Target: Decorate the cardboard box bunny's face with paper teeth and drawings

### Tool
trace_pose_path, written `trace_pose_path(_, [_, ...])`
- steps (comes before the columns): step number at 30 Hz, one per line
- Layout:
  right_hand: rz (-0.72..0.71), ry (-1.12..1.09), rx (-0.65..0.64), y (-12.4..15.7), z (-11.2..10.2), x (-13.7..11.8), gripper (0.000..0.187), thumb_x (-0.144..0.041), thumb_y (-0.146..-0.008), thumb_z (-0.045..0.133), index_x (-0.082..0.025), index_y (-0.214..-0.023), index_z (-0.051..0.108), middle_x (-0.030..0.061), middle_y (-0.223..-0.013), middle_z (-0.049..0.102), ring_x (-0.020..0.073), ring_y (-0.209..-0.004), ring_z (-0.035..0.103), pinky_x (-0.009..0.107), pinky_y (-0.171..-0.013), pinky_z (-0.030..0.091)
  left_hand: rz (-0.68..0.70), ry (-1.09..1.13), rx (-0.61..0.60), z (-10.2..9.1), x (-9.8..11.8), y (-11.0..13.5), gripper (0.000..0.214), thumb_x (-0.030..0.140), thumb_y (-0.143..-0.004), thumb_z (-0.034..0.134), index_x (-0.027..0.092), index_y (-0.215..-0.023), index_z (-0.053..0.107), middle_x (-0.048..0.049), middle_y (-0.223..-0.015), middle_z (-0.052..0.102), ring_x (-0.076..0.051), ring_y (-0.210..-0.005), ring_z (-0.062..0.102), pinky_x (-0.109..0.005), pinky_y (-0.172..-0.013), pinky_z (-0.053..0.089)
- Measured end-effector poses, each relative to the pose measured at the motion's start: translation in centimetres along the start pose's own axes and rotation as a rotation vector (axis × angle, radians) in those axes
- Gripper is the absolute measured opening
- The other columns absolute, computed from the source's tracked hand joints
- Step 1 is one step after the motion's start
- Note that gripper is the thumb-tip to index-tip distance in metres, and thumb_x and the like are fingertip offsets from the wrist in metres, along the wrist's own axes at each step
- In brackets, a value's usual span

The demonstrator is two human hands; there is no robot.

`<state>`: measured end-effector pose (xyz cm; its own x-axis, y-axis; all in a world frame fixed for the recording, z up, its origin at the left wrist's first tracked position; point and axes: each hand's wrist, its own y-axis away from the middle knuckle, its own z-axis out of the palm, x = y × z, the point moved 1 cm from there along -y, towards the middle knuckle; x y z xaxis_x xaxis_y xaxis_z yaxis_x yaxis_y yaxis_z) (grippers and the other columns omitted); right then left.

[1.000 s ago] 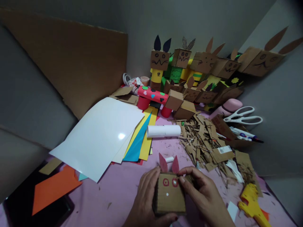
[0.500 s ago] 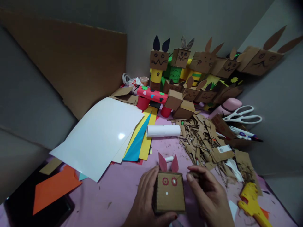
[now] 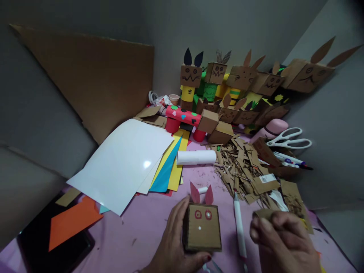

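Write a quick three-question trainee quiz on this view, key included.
1. True or false: the left-hand grip holds the white rolled-paper cylinder.
2. Fill in: the round eyes drawn on the brown cardboard box with pointed pink ears are ringed in ____.
3. What lies on the lilac table surface between that box and the right-hand grip?

Key:
1. False; it holds the brown cardboard box.
2. Red.
3. A slim white pen, reddish at its far end.

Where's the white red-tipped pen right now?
In the head view, the white red-tipped pen lies right of centre on the pink-purple tabletop, between the eared brown cardboard box in the left hand and the right hand.
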<state>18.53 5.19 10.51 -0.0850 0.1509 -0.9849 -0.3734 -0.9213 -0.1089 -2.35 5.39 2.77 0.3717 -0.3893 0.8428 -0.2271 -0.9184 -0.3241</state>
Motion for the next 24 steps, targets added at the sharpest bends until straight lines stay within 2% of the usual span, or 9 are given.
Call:
trace_pose_path(3, [-0.071,0.247,-0.123,-0.2,-0.5,2.6,0.04,-0.025,-0.078,0.074,-0.028,-0.113,0.053,0.0105,-0.109,0.068,0.0207,-0.087,0.071,0.028,-0.064,0.06,0.001,-0.018,0.071,-0.5,0.4,0.1,0.088,0.059,-0.082,0.058,0.028,-0.15,0.012,-0.0193,-0.148,0.034,-0.042,-0.133,0.039,-0.063,-0.102,0.042])
trace_pose_path(5, [-0.062,0.346,-0.268,0.5,-0.3,4.2,0.069,-0.027,-0.074,0.074,-0.029,-0.135,0.041,0.015,-0.135,0.056,0.0282,-0.113,0.063,0.038,-0.081,0.06,0.023,-0.094,0.146,-1.1,0.9,0.0,0.072,0.042,-0.088,0.055,0.027,-0.148,0.017,-0.0173,-0.145,0.039,-0.038,-0.131,0.042,-0.06,-0.101,0.044])
trace_pose_path(8, [-0.051,0.442,-0.399,1.8,0.4,5.9,0.101,-0.025,-0.065,0.079,-0.029,-0.148,0.022,0.016,-0.146,0.045,0.0356,-0.13,0.048,0.053,-0.1,0.047,0.14,-0.227,0.196,-2.1,2.3,-0.6,0.047,0.017,-0.087,0.053,0.026,-0.132,0.045,-0.0109,-0.121,0.056,-0.028,-0.111,0.054,-0.046,-0.09,0.051])
trace_pose_path(10, [-0.053,0.514,-0.452,2.3,0.7,6.5,0.11,-0.017,-0.063,0.078,-0.028,-0.151,0.014,0.0165,-0.149,0.041,0.0364,-0.134,0.042,0.057,-0.105,0.039,0.233,-0.308,0.139,-2.7,3.4,-1.3,0.03,0.01,-0.084,0.054,0.025,-0.111,0.06,-0.0064,-0.1,0.062,-0.023,-0.092,0.059,-0.037,-0.076,0.053])
trace_pose_path(13, [-0.074,0.562,-0.571,2.3,0.9,7.0,0.115,-0.01,-0.065,0.073,-0.029,-0.151,-0.001,0.0168,-0.15,0.039,0.0337,-0.135,0.042,0.054,-0.105,0.04,0.279,-0.415,0.039,-3.2,4.8,-2.4,0.023,0.008,-0.082,0.057,0.023,-0.098,0.063,-0.0038,-0.086,0.064,-0.021,-0.076,0.059,-0.035,-0.066,0.049])
trace_pose_path(15, [-0.085,0.552,-0.612,2.2,1.2,7.1,0.115,-0.011,-0.068,0.072,-0.03,-0.15,-0.006,0.0166,-0.15,0.04,0.0319,-0.133,0.045,0.051,-0.104,0.042,0.222,-0.416,0.033,-3.2,5.1,-2.6,0.021,0.011,-0.083,0.057,0.023,-0.1,0.062,-0.0039,-0.087,0.064,-0.022,-0.077,0.06,-0.037,-0.066,0.05])
trace_pose_path(17, [-0.11,0.547,-0.6,2.2,1.6,6.9,0.112,-0.013,-0.069,0.072,-0.03,-0.15,-0.004,0.0168,-0.151,0.036,0.0321,-0.135,0.042,0.05,-0.105,0.042,0.076,-0.349,0.061,-2.9,4.7,-2.4,0.024,0.015,-0.084,0.058,0.024,-0.106,0.057,-0.0051,-0.094,0.063,-0.025,-0.085,0.061,-0.041,-0.071,0.052])
trace_pose_path(21, [-0.19,0.584,-0.51,2.6,2.2,6.5,0.107,-0.019,-0.07,0.073,-0.028,-0.15,0.002,0.0176,-0.151,0.032,0.035,-0.137,0.039,0.052,-0.107,0.04,-0.281,-0.116,0.125,-2.0,3.0,-1.0,0.05,0.026,-0.077,0.066,0.023,-0.122,0.045,-0.0092,-0.106,0.061,-0.029,-0.091,0.061,-0.047,-0.075,0.054])
trace_pose_path(24, [-0.305,0.693,-0.53,2.6,1.9,6.5,0.101,-0.026,-0.077,0.07,-0.025,-0.151,0.0,0.0198,-0.148,0.033,0.0376,-0.135,0.041,0.053,-0.103,0.045,-0.402,0.125,0.12,-1.6,2.2,-0.3,0.057,0.03,-0.076,0.069,0.022,-0.127,0.045,-0.0096,-0.105,0.064,-0.029,-0.089,0.062,-0.047,-0.077,0.053])
